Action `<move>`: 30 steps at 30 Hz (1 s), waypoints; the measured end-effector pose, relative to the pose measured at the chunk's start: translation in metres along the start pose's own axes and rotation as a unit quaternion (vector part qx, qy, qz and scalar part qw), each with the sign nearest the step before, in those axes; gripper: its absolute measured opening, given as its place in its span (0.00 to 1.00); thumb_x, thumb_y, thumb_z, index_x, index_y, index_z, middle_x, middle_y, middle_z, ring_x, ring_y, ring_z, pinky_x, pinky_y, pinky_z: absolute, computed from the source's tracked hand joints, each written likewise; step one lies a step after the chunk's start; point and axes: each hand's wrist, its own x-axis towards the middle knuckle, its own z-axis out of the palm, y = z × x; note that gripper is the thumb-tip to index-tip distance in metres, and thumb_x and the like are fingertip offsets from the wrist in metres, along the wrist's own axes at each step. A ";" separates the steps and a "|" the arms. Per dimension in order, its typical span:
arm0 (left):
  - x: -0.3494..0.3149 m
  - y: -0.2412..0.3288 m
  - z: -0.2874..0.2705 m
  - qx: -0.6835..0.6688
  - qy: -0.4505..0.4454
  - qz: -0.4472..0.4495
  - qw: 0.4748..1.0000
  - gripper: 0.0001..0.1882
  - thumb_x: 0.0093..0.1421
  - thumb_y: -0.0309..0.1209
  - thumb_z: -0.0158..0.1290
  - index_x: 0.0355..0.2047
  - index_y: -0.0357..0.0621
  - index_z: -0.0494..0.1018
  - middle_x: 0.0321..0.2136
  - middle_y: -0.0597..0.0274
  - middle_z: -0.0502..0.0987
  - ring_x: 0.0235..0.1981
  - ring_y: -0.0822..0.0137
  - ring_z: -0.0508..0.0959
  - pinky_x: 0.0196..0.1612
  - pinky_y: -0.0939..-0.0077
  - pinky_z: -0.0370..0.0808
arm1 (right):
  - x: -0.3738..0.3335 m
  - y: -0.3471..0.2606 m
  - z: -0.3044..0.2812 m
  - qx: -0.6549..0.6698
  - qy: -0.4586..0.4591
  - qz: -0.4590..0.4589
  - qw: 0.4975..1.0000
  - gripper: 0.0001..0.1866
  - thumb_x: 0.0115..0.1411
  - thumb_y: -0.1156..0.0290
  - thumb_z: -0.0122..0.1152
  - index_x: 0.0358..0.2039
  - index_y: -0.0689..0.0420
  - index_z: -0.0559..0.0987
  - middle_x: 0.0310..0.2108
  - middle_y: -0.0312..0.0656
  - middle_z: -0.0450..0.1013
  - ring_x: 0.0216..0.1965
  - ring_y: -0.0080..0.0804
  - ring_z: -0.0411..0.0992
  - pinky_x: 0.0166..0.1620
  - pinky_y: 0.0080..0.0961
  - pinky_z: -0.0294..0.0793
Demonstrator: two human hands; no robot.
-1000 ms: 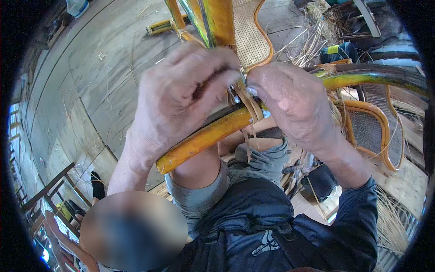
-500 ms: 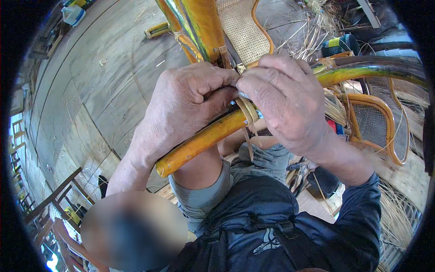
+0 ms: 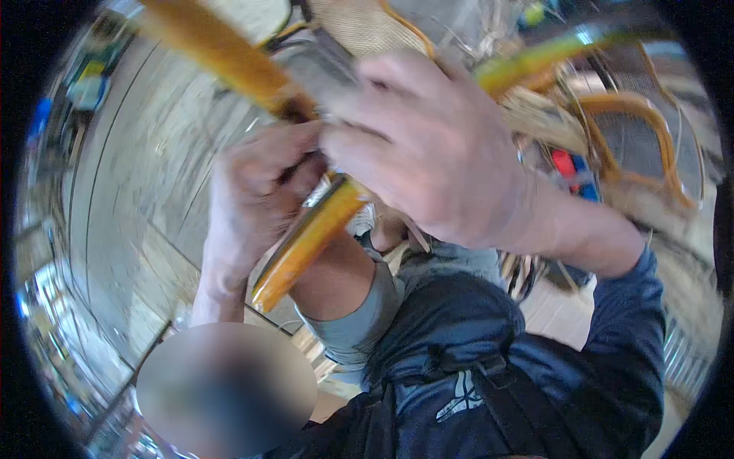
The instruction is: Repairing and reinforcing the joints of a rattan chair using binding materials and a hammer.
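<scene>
Both hands have risen closer to the camera, still on the yellow cane pole (image 3: 306, 241).
Left hand (image 3: 252, 203) wraps the pole; right hand (image 3: 428, 145) closes over it just above, touching.

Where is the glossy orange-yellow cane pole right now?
In the head view, the glossy orange-yellow cane pole slants across centre-left, gripped by the left hand, with the right hand closed over the joint just above.

Grey plank floor (image 3: 145, 191), woven cane chairs (image 3: 650, 145) behind.
</scene>
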 end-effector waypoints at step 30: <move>-0.006 0.002 -0.002 -0.004 0.001 -0.024 1.000 0.07 0.55 0.20 0.54 0.35 0.38 0.76 0.30 0.62 0.77 0.34 0.72 0.75 0.40 0.80 0.70 | -0.249 -0.018 -0.046 0.211 0.145 0.629 0.734 0.17 0.63 0.66 0.43 0.51 0.59 0.65 0.24 0.33 0.64 0.21 0.18 0.62 0.24 0.16 0.64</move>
